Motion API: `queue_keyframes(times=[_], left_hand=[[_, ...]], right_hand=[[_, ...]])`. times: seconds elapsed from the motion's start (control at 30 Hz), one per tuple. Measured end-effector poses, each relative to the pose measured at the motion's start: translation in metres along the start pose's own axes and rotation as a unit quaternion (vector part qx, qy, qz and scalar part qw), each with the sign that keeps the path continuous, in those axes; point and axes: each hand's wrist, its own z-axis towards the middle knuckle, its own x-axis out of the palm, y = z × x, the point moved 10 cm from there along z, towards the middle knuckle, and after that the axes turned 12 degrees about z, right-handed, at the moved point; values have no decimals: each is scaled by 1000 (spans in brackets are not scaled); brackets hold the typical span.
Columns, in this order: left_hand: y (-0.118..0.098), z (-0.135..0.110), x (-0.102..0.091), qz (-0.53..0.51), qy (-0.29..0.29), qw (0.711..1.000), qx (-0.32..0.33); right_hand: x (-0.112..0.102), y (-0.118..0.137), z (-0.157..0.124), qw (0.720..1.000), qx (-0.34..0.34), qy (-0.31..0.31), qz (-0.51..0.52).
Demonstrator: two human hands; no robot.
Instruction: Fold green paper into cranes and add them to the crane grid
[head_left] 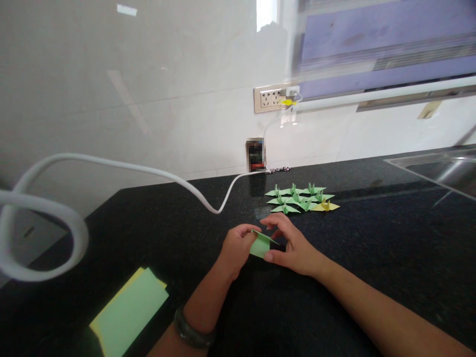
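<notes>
A small light green sheet of folding paper, partly folded with one flap standing up, is between my two hands above the dark counter. My left hand pinches its left edge between thumb and fingers. On the other side, my right hand has its thumb at the lower right corner and its fingers curved over the far side. Just beyond my hands, several green folded paper cranes stand in rows, with a yellow paper crane at the front right.
A stack of green and yellow paper sheets lies at the lower left. A thick white cable loops across the left side toward a blurred dark object against the wall. At the far right is a metal sink. A wall socket holds a plug.
</notes>
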Motion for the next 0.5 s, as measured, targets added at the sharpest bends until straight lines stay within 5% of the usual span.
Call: queue_keyframes(times=[0.13, 0.33, 0.5], left_hand=[[5, -1, 13, -6, 52, 998, -21], [6, -5, 20, -54, 103, 993, -23], [10, -3, 18, -65, 113, 991, -20]], right_hand=[[-6, -9, 2, 998, 25, -27, -57], [-15, -35, -1, 992, 105, -68, 9], [-17, -37, -1, 993, 95, -75, 12]])
